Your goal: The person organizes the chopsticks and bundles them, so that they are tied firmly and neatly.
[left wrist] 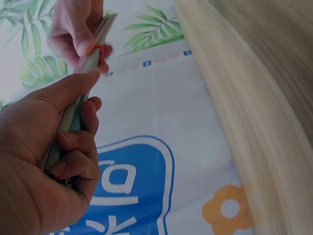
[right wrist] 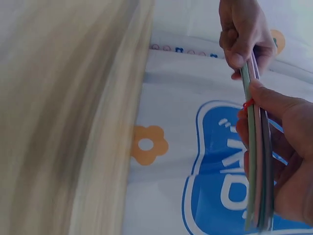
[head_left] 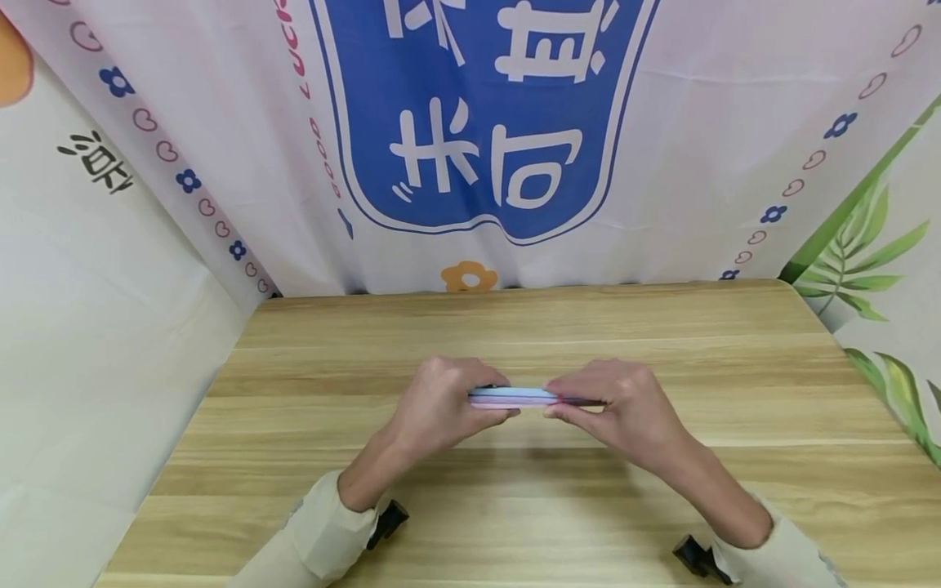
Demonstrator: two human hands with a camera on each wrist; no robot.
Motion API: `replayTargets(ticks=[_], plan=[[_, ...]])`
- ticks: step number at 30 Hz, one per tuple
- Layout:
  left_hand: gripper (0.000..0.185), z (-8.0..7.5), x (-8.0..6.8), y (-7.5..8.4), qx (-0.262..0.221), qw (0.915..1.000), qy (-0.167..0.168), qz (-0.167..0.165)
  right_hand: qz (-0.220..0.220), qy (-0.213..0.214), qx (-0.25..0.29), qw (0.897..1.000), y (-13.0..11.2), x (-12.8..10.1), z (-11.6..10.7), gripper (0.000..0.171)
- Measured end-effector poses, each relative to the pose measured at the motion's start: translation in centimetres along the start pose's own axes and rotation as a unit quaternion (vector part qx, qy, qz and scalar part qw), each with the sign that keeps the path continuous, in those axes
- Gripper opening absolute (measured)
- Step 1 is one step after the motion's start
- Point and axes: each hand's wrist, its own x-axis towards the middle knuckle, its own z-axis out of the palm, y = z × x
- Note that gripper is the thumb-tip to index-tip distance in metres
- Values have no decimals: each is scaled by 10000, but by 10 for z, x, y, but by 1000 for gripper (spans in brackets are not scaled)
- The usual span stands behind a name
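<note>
A bundle of long, slim coloured sticks (head_left: 515, 398) is held level above the table, pale blue and pink from the head view. Green, pink and dark sticks (right wrist: 257, 161) show in the right wrist view; I cannot tell their exact kind. A red band (right wrist: 248, 104) circles the bundle. My left hand (head_left: 444, 400) grips one end, its fingers curled round the sticks in the left wrist view. My right hand (head_left: 617, 408) pinches the bundle at the red band between thumb and fingers. The left end is partly hidden in the palm.
The wood-grain table (head_left: 515, 523) lies beneath both hands. Behind it hangs a white cloth with a blue printed panel (head_left: 485, 180). Leaf-patterned cloth (head_left: 845, 269) hangs on the right and white cloth (head_left: 95, 327) on the left. Black wrist mounts (head_left: 387, 523) stick out from the sleeves.
</note>
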Motion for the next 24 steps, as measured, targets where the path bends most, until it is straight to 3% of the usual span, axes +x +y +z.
replayTargets(ticks=[8, 24], plan=[[18, 4, 0, 0, -94, 9999, -52, 40, 455, -413, -3, 9981, -5, 0, 1, 25], [22, -1, 0, -2, -145, 9998, -40, -154, 531, -742, 223, 9956, 1, 0, -18, 26]])
